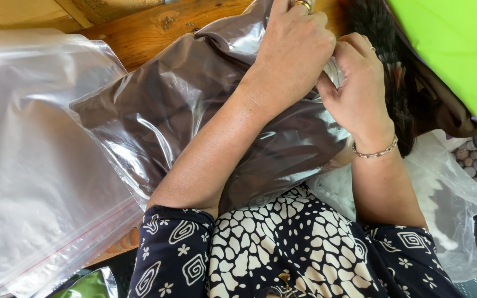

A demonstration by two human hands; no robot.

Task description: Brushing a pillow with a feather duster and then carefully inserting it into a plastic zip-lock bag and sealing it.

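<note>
Both forearms reach away from the body. The left hand lies curled, knuckles up. The right hand, just right of it, pinches with fingertips bent.

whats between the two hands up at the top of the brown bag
In the head view, a pinched fold of clear plastic from the brown-filled clear plastic bag lies between the left hand and right hand.

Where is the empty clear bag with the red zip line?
In the head view, the empty clear bag lies flat at far left, beside the brown filled bag.

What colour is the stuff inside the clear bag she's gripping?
Dark brown, seen through the clear plastic bag in the head view.
</note>
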